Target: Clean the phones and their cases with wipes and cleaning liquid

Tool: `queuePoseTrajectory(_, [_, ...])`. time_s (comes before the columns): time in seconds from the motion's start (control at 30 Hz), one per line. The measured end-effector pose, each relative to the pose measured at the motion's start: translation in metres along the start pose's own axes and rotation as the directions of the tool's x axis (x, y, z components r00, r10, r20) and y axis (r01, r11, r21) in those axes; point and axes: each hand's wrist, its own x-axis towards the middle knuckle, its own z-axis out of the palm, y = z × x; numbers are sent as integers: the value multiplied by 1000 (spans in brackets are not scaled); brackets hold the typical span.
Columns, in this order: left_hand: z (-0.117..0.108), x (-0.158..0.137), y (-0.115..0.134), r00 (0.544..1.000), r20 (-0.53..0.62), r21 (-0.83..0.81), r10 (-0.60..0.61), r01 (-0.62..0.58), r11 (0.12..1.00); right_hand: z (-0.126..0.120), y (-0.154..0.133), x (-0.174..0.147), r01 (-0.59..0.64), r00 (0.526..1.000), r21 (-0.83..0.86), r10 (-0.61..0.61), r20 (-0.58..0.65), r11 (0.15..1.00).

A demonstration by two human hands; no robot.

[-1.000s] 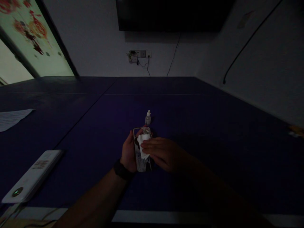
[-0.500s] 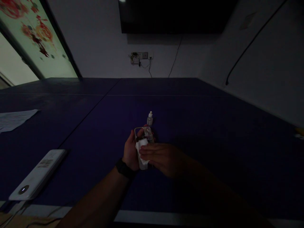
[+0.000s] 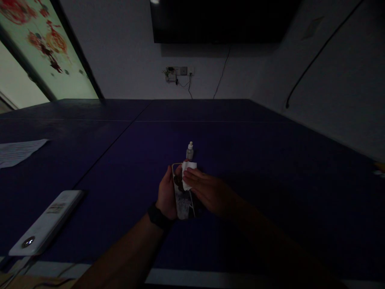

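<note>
My left hand (image 3: pixel 166 193), with a dark band on its wrist, is closed around a phone case (image 3: pixel 183 204) and holds it tilted above the table. The case has a pale rim and a dark-and-grey printed surface, and fingers show through its upper part. A folded white tissue (image 3: pixel 188 184) lies against the case's upper right, pressed there by the fingers of my right hand (image 3: pixel 206 188). Just beyond the case stands a small dropper bottle (image 3: pixel 189 152) with a white cap, upright on the table. The case's underside is hidden.
The blue table (image 3: pixel 120 168) spreads out to the wall. At left lies a white power bank (image 3: pixel 48 222) with cables at its near end, and farther back a printed paper sheet (image 3: pixel 21 152). Wall sockets (image 3: pixel 177 72) sit below a dark screen (image 3: pixel 225 20).
My right hand has slid the tissue up and to the right across the case, uncovering its lower part. My left hand keeps its hold, with the case slightly shifted.
</note>
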Motion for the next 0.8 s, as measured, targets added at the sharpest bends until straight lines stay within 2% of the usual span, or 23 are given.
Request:
queuePoseTrajectory(0.13, [2,-2,-2,999,-3,8,-33,33,999,-5,-7,2,213,975,64,-217,52,975])
queuePoseTrajectory(0.2, [4,-3,-2,1000,15,3,-27,27,1000,-9,-6,1,198,976,85,-204,73,976])
queuePoseTrajectory(0.3, [7,-4,0,1000,6,-5,-3,3,1000,-8,-3,0,105,994,-11,-105,24,994])
queuePoseTrajectory(0.37, [6,-4,2,1000,-1,4,-6,6,1000,-3,-4,1,154,988,-40,-153,13,987])
queuePoseTrajectory(0.43, [4,-4,5,1000,5,16,-3,3,1000,-1,-6,2,244,968,12,-244,52,970])
queuePoseTrajectory(0.5, [3,-4,8,1000,7,29,14,-15,999,-5,-7,1,276,957,66,-280,76,959])
queuePoseTrajectory(0.67, [11,-6,9,997,-13,55,78,-77,995,-19,8,-7,93,993,-16,-94,-71,996])
queuePoseTrajectory(0.8, [13,-7,7,996,-22,64,83,-82,995,-6,8,-4,-3,995,-30,0,-101,1000])
